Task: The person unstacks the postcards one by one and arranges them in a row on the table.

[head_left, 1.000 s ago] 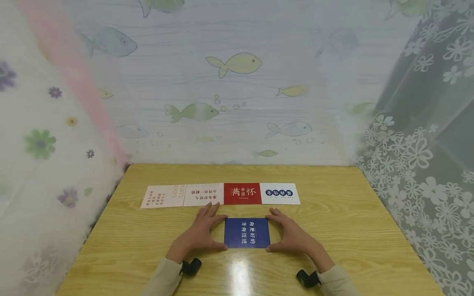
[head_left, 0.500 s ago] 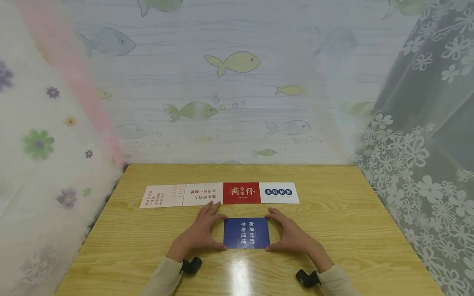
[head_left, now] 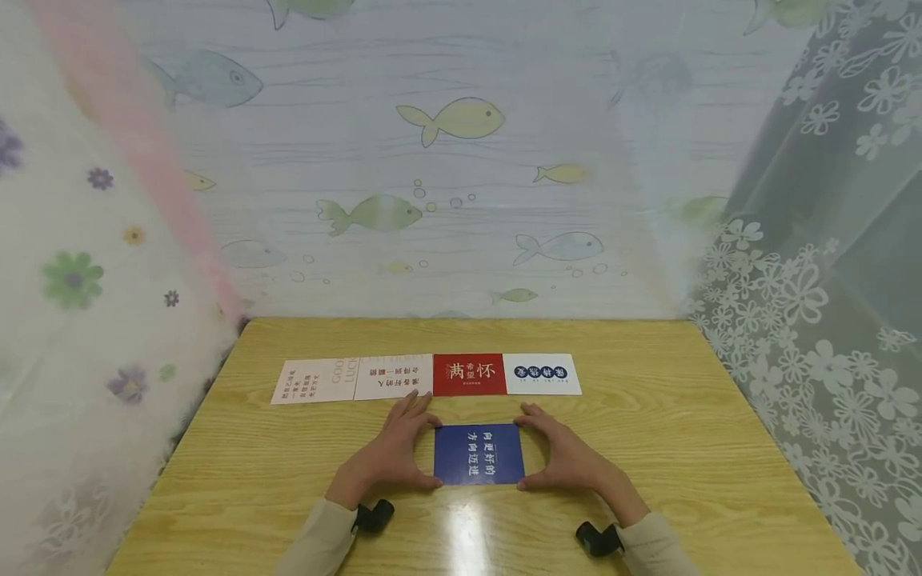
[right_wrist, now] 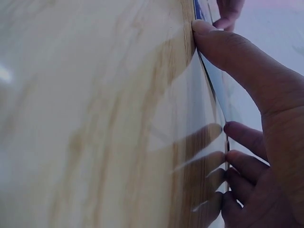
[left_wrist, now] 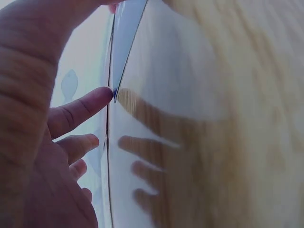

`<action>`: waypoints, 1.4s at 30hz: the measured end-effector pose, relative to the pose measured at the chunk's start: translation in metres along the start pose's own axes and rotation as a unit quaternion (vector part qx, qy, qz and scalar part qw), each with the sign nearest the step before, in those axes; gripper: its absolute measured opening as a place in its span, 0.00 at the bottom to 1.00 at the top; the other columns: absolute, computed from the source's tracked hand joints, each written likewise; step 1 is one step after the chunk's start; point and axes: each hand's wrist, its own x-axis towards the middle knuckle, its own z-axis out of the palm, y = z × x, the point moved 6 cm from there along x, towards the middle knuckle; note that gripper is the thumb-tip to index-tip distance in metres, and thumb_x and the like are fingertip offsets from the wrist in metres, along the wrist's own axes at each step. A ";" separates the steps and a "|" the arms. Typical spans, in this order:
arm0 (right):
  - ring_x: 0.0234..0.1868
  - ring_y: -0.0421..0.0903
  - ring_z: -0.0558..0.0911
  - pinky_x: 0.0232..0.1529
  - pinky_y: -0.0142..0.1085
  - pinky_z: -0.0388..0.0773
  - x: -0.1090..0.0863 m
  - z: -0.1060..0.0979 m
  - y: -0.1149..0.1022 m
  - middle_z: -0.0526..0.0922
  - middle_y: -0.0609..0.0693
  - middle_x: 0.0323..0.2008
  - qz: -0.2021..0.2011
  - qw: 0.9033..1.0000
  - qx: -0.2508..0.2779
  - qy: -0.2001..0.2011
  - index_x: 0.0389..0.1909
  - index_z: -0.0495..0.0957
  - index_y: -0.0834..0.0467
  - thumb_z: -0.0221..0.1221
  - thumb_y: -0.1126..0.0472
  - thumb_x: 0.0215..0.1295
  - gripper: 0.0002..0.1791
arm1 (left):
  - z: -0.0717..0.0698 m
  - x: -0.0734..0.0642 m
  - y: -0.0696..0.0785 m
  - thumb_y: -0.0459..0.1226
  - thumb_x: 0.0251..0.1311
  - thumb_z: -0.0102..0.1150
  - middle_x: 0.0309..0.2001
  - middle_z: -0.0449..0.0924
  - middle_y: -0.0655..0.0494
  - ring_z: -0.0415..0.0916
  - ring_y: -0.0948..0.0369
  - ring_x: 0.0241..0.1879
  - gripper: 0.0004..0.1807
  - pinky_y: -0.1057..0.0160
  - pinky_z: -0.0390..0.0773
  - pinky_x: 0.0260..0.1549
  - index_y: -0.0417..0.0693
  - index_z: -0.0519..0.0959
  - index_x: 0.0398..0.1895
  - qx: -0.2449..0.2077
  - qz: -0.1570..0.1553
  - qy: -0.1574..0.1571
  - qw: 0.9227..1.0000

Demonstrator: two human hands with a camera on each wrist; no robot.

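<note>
A blue card [head_left: 479, 454] with white Chinese writing lies in front of me, its print turned sideways. My left hand [head_left: 389, 454] holds its left side, thumb at the near corner and forefinger at the far corner. At the right side, my right hand [head_left: 569, 456] grips the two corners the same way. In the left wrist view the card [left_wrist: 127, 33] appears edge-on beside the forefinger. The right wrist view shows the card [right_wrist: 216, 80] as a thin strip between thumb and forefinger. Whether it is slightly off the table cannot be told.
Beyond the hands, a row of cards stands side by side: two pale pink cards [head_left: 314, 381] [head_left: 394, 377], a red card [head_left: 468, 374] and a white card [head_left: 542, 374] with blue dots. They lie on a wooden table [head_left: 691, 448]. A fish-patterned curtain [head_left: 461, 264] hangs behind.
The head view has shifted very slightly. Both hands keep their hold on the blue card, and the row of cards has stayed in place.
</note>
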 end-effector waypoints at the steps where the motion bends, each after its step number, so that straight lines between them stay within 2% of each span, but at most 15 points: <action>1: 0.79 0.65 0.54 0.74 0.64 0.55 0.000 0.000 0.000 0.58 0.61 0.78 0.001 1.000 0.000 -0.001 0.71 0.69 0.59 0.81 0.45 0.41 0.55 | 0.000 0.001 0.001 0.56 0.34 0.81 0.82 0.48 0.45 0.35 0.46 0.82 0.43 0.39 0.48 0.77 0.54 0.76 0.58 0.006 0.004 0.001 1.000; 5: 0.79 0.65 0.54 0.74 0.64 0.55 0.000 0.000 0.000 0.57 0.61 0.78 0.002 1.000 0.002 -0.004 0.71 0.69 0.59 0.81 0.45 0.41 0.55 | -0.001 0.002 0.004 0.56 0.33 0.81 0.81 0.50 0.43 0.37 0.45 0.81 0.44 0.41 0.43 0.78 0.50 0.76 0.57 0.027 0.026 0.004 0.999; 12: 0.79 0.64 0.55 0.74 0.64 0.56 -0.001 -0.001 0.000 0.58 0.61 0.78 -0.002 1.000 -0.004 0.000 0.71 0.69 0.59 0.81 0.44 0.41 0.55 | -0.001 0.002 0.007 0.56 0.33 0.79 0.79 0.54 0.40 0.40 0.42 0.81 0.44 0.39 0.46 0.77 0.47 0.77 0.57 0.030 0.049 0.017 0.998; 24: 0.79 0.61 0.55 0.75 0.60 0.56 -0.001 -0.001 0.003 0.58 0.58 0.79 0.009 1.000 -0.008 0.000 0.71 0.69 0.57 0.82 0.43 0.38 0.56 | -0.002 0.001 0.008 0.58 0.34 0.79 0.79 0.56 0.41 0.42 0.43 0.80 0.45 0.37 0.51 0.75 0.48 0.77 0.57 0.016 0.046 0.027 0.998; 31: 0.78 0.63 0.57 0.75 0.60 0.57 -0.001 -0.003 0.000 0.61 0.60 0.77 -0.004 1.000 -0.008 0.011 0.68 0.71 0.60 0.82 0.44 0.37 0.55 | -0.002 0.001 0.009 0.58 0.33 0.79 0.78 0.57 0.39 0.44 0.41 0.80 0.45 0.37 0.51 0.76 0.46 0.78 0.57 0.014 0.059 0.037 0.997; 42: 0.78 0.61 0.60 0.74 0.60 0.60 -0.003 -0.007 -0.003 0.62 0.58 0.77 -0.014 1.000 0.002 0.019 0.69 0.71 0.57 0.81 0.41 0.37 0.56 | -0.006 0.000 0.012 0.57 0.33 0.80 0.78 0.58 0.41 0.43 0.41 0.80 0.44 0.36 0.52 0.75 0.48 0.77 0.57 0.004 0.053 0.036 0.998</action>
